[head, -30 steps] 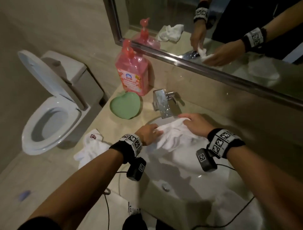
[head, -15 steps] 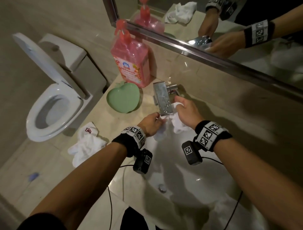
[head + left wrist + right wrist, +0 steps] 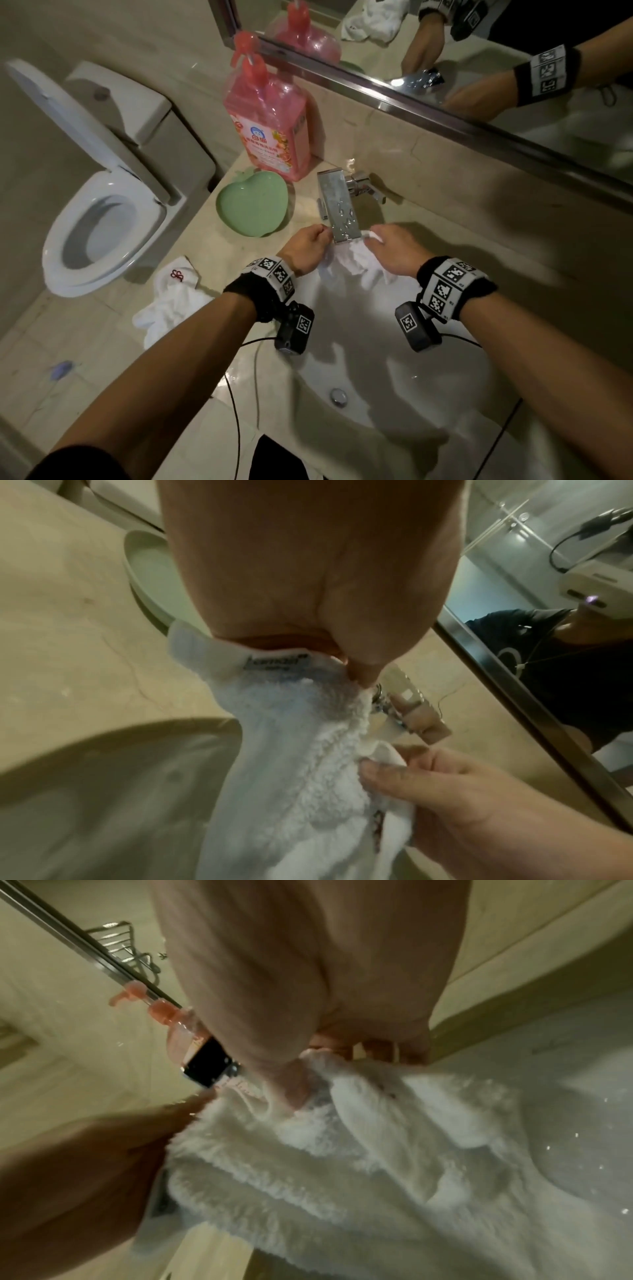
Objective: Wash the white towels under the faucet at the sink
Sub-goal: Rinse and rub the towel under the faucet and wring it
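A white towel (image 3: 356,265) hangs bunched under the spout of the chrome faucet (image 3: 339,209), over the white sink basin (image 3: 394,377). My left hand (image 3: 306,248) pinches the towel's labelled edge (image 3: 274,666) just left of the spout. My right hand (image 3: 394,246) grips the towel's other end (image 3: 359,1110) just right of the spout. The towel (image 3: 291,777) droops between both hands into the basin. No water stream is plainly visible. A second white towel (image 3: 171,301) with a red emblem lies crumpled on the counter to the left.
A pink soap pump bottle (image 3: 270,126) and a green apple-shaped dish (image 3: 251,205) stand on the beige counter (image 3: 212,404) left of the faucet. A mirror (image 3: 479,68) runs behind. An open toilet (image 3: 102,226) sits far left. The drain (image 3: 338,396) lies in the basin.
Both hands have lifted the towel from the basin up and back to the faucet spout and drawn apart either side of it. The head view has tilted closer.
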